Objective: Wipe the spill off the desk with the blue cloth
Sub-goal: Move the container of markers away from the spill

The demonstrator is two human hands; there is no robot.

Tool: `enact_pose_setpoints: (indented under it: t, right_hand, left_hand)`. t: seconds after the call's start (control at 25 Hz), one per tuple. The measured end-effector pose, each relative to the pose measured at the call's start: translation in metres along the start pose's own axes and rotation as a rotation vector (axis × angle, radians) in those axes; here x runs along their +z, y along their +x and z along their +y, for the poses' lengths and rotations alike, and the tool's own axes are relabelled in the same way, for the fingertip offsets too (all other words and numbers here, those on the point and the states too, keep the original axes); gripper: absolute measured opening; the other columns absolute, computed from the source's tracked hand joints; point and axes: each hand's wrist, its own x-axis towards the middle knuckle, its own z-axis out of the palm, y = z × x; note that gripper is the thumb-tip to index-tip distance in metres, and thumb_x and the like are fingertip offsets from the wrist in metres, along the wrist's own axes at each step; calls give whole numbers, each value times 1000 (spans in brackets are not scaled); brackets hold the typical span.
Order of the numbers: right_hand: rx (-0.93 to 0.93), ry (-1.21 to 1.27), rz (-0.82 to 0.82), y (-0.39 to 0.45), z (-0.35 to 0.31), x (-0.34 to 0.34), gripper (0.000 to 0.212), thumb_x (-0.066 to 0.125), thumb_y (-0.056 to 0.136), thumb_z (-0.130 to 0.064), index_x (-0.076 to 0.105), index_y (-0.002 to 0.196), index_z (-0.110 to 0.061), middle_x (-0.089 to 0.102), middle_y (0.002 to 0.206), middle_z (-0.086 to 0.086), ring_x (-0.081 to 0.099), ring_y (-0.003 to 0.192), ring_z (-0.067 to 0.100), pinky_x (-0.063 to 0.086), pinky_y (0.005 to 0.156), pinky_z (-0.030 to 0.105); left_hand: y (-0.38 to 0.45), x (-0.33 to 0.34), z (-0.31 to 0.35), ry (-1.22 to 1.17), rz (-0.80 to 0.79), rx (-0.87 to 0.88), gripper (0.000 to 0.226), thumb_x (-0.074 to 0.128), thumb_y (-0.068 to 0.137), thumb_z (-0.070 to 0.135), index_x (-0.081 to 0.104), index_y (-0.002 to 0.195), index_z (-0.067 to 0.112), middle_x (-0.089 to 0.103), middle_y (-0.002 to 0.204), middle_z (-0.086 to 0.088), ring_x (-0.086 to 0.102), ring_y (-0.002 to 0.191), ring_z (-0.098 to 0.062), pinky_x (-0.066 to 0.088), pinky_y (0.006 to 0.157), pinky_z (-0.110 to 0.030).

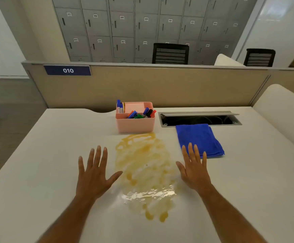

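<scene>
Hands flat, fingers spread wide, empty: left hand [94,178] and right hand [194,170] flanking yellow spill [145,170] on counter [46,155]. Blue cloth [198,138] folded, beyond right fingertips.

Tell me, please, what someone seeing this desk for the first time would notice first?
Most likely the yellow-orange spill, smeared down the middle of the white desk from just in front of the pink organizer towards the near edge. Next, the folded blue cloth lying to its right. The left hand and right hand are spread open on either side of the spill, the right fingertips overlapping the cloth.
</scene>
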Motion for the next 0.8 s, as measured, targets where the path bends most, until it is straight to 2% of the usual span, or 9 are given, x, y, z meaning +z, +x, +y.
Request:
enact_pose_setpoints:
  t: [0.16, 0.32, 0.44, 0.52, 0.8]
  right_hand:
    - [51, -44, -15, 8, 11, 12, 89, -8, 95, -64, 31, 155, -11, 26, 162, 18, 22, 151, 37, 16, 119, 63]
    - [75, -79, -55, 20, 21, 30, 91, -17, 90, -64, 16, 159, -15, 14, 166, 14, 10, 154, 33, 6, 121, 59]
    - [124, -84, -106, 24, 26, 43, 71, 6, 100, -56, 5, 160, -18, 3, 168, 11, -2, 155, 29, 2, 122, 58]
    - [143, -69, -128, 23, 27, 48, 67, 19, 104, -52, 2, 160, -19, -1, 169, 10, -5, 155, 27, 3, 122, 58]
    - [138, -70, -144, 23, 27, 52, 67, 23, 104, -50, 0, 160, -20, -3, 169, 10, -4, 155, 27, 6, 122, 58]
  left_hand:
    - [5, 22, -11, 16, -26, -29, 100, 14, 84, 82, 18, 159, 17, 18, 168, -9, 17, 155, -30, 12, 121, -64]
    - [8, 47, -20, -5, -100, -67, 101, 0, 81, 84, 7, 161, 22, 6, 170, -3, 4, 157, -24, 1, 124, -58]
    - [8, 58, -26, -59, -147, -103, 101, -5, 80, 85, 0, 161, 25, -3, 170, 0, -6, 157, -21, -4, 124, -56]
    - [9, 61, -28, -75, -163, -107, 99, -5, 80, 85, -3, 160, 27, -6, 170, 1, -10, 156, -19, -6, 124, -54]
    - [9, 59, -29, -54, -162, -104, 96, -1, 83, 83, 2, 161, 26, -5, 170, 1, -9, 157, -20, -5, 124, -54]
